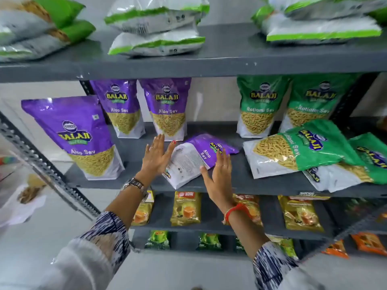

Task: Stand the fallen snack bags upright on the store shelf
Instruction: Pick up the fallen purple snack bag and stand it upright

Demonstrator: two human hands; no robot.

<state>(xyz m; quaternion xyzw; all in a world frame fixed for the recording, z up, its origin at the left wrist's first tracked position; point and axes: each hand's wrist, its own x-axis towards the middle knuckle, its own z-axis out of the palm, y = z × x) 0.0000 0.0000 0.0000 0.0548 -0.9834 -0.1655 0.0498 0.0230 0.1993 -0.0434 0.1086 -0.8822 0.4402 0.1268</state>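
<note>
Head view: both hands are flanking the fallen purple bag [194, 158], which is lying tilted on the grey metal shelf [230, 176]. The left hand [156, 155], fingers straight and together, is touching its left edge; the right hand [217, 174], fingers loosely spread, is meeting its lower right side. Advisable: pressing evenly from both sides, rotating onto the flat gusset. Glossy, crinkly film; loose, shifting contents.

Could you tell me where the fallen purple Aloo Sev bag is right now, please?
In the head view, the fallen purple bag lies on the middle shelf, centre, between the left hand and right hand, in front of an upright purple bag.
</note>
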